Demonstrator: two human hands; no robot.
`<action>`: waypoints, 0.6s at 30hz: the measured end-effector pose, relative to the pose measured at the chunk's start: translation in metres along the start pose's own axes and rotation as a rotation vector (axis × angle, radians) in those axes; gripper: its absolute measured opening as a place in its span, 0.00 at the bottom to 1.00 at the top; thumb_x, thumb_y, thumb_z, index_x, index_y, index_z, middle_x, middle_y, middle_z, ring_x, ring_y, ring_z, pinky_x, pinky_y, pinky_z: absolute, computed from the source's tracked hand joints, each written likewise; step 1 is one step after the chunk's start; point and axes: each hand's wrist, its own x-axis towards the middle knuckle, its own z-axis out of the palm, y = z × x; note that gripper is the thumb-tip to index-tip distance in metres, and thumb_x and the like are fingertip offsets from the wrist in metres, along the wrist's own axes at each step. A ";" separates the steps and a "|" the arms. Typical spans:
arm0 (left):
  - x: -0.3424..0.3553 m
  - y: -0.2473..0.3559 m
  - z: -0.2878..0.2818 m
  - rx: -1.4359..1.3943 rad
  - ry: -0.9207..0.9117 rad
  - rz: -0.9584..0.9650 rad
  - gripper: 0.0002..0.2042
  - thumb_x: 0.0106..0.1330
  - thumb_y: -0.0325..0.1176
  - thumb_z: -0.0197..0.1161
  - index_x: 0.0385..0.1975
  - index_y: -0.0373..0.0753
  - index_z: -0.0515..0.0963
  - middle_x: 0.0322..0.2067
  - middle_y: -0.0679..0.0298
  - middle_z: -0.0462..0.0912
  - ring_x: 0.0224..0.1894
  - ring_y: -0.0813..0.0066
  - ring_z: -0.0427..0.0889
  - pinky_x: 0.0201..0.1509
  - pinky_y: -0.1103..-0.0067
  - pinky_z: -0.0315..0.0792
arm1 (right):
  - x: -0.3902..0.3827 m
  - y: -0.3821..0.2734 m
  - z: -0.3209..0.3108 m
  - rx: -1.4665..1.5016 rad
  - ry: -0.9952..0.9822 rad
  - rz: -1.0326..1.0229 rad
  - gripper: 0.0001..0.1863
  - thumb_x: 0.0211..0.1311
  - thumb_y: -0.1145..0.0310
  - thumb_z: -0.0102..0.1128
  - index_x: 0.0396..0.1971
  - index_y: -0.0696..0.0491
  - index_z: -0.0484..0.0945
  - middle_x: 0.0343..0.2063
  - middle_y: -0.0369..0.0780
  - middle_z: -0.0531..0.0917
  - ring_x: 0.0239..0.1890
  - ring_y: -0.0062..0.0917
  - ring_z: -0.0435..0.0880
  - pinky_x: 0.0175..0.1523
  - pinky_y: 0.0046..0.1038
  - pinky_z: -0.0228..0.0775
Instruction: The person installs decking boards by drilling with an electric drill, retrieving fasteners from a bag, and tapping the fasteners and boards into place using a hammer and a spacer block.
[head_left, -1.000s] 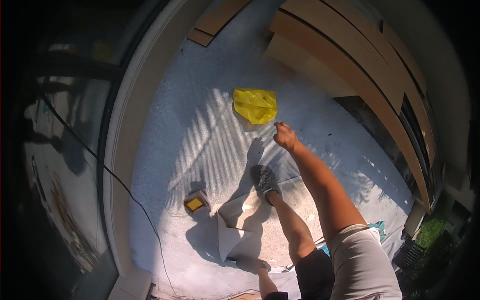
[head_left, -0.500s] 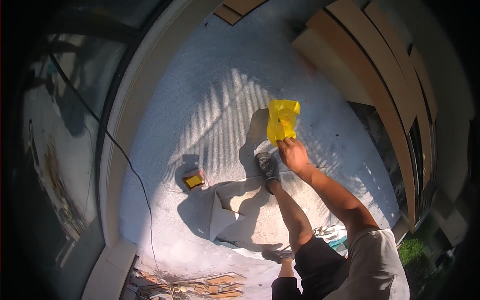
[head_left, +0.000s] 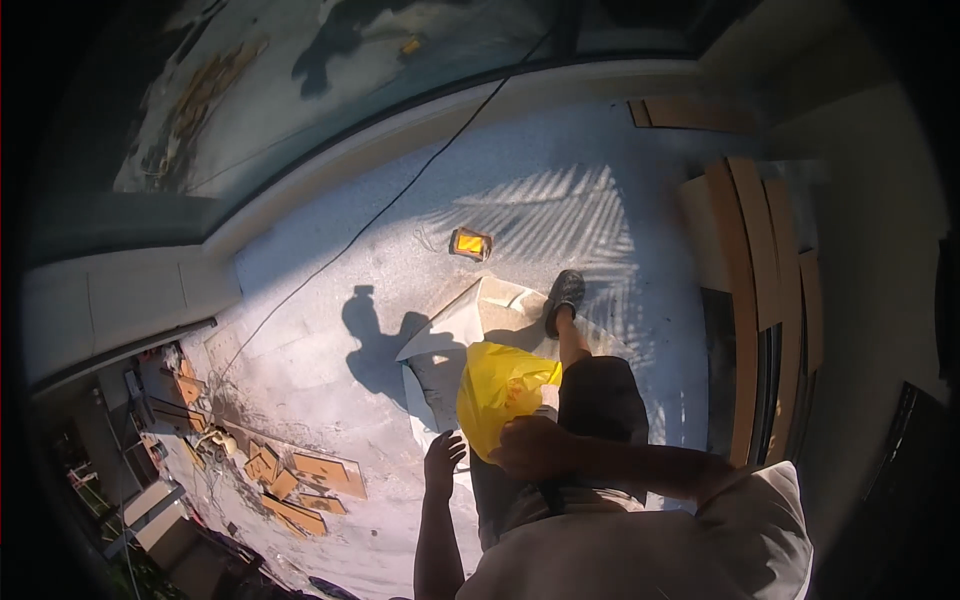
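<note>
A crinkled yellow plastic bag (head_left: 492, 385) hangs in front of my body, its lower edge gripped by my right hand (head_left: 532, 447). The fingers of that hand are wrapped round the plastic. Left of the bag, my left hand (head_left: 443, 460) is raised with its fingers apart and nothing in it. Beneath the bag lies a folded pale sheet (head_left: 450, 325) on the floor, partly hidden by the bag and my legs. My shoe (head_left: 566, 293) rests at the sheet's far right edge.
A small box with a yellow top (head_left: 470, 244) sits on the floor beyond the sheet. Broken wood pieces (head_left: 300, 485) lie at lower left. A black cable (head_left: 375, 215) runs across the floor toward the glass. Long brown boards (head_left: 745, 290) lean against the right wall.
My right hand has drawn the yellow bag back toward my body. My left hand has come into view. My view has turned to the left, showing the wood scraps more fully.
</note>
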 end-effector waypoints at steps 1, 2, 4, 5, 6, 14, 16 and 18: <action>-0.007 0.038 0.038 0.748 -0.065 0.403 0.21 0.75 0.33 0.57 0.64 0.34 0.68 0.51 0.53 0.82 0.54 0.63 0.84 0.56 0.73 0.79 | -0.001 -0.035 0.013 0.087 0.113 -0.183 0.12 0.57 0.68 0.68 0.41 0.53 0.86 0.33 0.37 0.83 0.38 0.28 0.84 0.41 0.29 0.78; -0.018 0.057 0.048 0.789 -0.091 0.604 0.21 0.75 0.34 0.57 0.64 0.34 0.68 0.51 0.53 0.82 0.53 0.63 0.84 0.56 0.73 0.79 | 0.021 -0.056 0.027 -0.029 0.388 -0.491 0.12 0.59 0.70 0.68 0.43 0.55 0.86 0.32 0.36 0.84 0.35 0.25 0.85 0.39 0.25 0.80; -0.057 0.075 0.047 0.409 -0.174 0.704 0.21 0.74 0.34 0.57 0.63 0.34 0.69 0.51 0.53 0.82 0.53 0.64 0.84 0.56 0.73 0.79 | 0.034 -0.132 0.035 0.136 0.036 -0.460 0.12 0.62 0.75 0.64 0.46 0.53 0.85 0.29 0.39 0.84 0.34 0.31 0.87 0.38 0.31 0.82; -0.081 0.079 0.037 0.285 -0.181 0.732 0.21 0.74 0.35 0.57 0.63 0.34 0.69 0.51 0.54 0.83 0.53 0.64 0.84 0.56 0.73 0.79 | 0.036 -0.163 0.050 0.206 -0.042 -0.406 0.15 0.60 0.75 0.66 0.47 0.52 0.85 0.29 0.39 0.84 0.34 0.30 0.87 0.38 0.32 0.82; -0.101 0.075 0.023 0.203 -0.185 0.759 0.21 0.74 0.35 0.57 0.62 0.34 0.69 0.51 0.54 0.83 0.53 0.64 0.84 0.56 0.73 0.79 | 0.045 -0.198 0.052 0.199 -0.131 -0.357 0.16 0.59 0.75 0.67 0.48 0.52 0.84 0.30 0.40 0.84 0.35 0.31 0.87 0.39 0.32 0.82; -0.182 0.063 -0.119 -0.038 0.011 1.021 0.20 0.73 0.38 0.58 0.60 0.34 0.72 0.51 0.55 0.84 0.52 0.64 0.85 0.56 0.71 0.79 | 0.092 -0.336 0.139 0.902 -0.567 0.413 0.17 0.76 0.65 0.56 0.54 0.62 0.80 0.43 0.41 0.88 0.48 0.27 0.86 0.56 0.29 0.74; -0.188 0.052 -0.159 -0.016 0.147 1.088 0.20 0.73 0.38 0.59 0.59 0.34 0.73 0.50 0.55 0.84 0.52 0.64 0.85 0.56 0.71 0.79 | 0.118 -0.344 0.173 0.768 -0.524 0.635 0.18 0.78 0.61 0.53 0.51 0.61 0.81 0.44 0.40 0.86 0.51 0.23 0.82 0.58 0.27 0.71; -0.192 0.037 -0.201 0.065 0.326 1.149 0.20 0.73 0.39 0.59 0.58 0.34 0.73 0.50 0.55 0.84 0.52 0.64 0.85 0.56 0.71 0.79 | 0.153 -0.340 0.212 0.536 -0.607 0.687 0.15 0.77 0.65 0.52 0.49 0.62 0.79 0.43 0.43 0.86 0.47 0.25 0.83 0.53 0.27 0.73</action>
